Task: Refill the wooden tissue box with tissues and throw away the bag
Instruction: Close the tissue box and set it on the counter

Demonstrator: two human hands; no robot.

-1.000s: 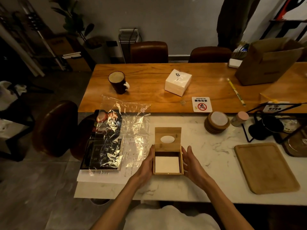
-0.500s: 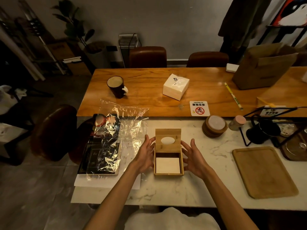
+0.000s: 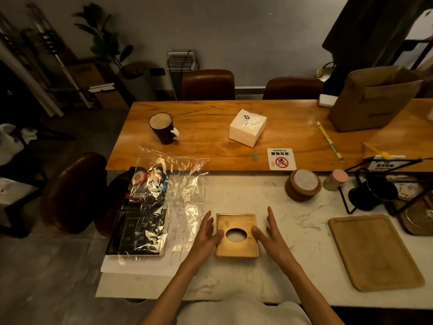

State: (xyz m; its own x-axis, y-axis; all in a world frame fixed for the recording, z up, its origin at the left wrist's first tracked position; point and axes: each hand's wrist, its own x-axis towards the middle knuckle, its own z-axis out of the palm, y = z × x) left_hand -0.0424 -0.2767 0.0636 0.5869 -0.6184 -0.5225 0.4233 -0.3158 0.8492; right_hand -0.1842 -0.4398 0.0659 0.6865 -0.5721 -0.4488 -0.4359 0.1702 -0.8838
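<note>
Wooden tissue box shut, hands flat at its sides

Wooden tissue box (image 3: 237, 235) sits on the white marble worktop (image 3: 293, 221) right in front of the person, its lid down and the oval slot facing up with pale tissue showing through it. The left hand (image 3: 207, 234) lies against the box's left edge, fingers (image 3: 209, 222) stretched out straight and close together, thumb resting on the lid beside the slot. The right hand (image 3: 271, 233) mirrors it on the right edge, fingers (image 3: 271, 219) likewise extended and loose, thumb on the lid. Neither hand grips anything.

Left of the box the empty clear plastic bag (image 3: 178, 184) lies crumpled across a dark booklet (image 3: 138, 219) and some white papers. A wooden tray (image 3: 375, 252) lies to the right, with a stack of coasters (image 3: 303, 185) and a black wire stand (image 3: 375, 186) behind. Beyond the marble runs an orange wooden table (image 3: 210, 141) carrying a dark mug (image 3: 164, 127), a white tissue pack (image 3: 248, 127), a no-smoking sign (image 3: 281, 159) and a brown paper bag (image 3: 372, 99). Brown chairs and a potted plant stand against the grey wall.

Half a second ago the lid stood upright with the white tissues exposed; now it is closed.
</note>
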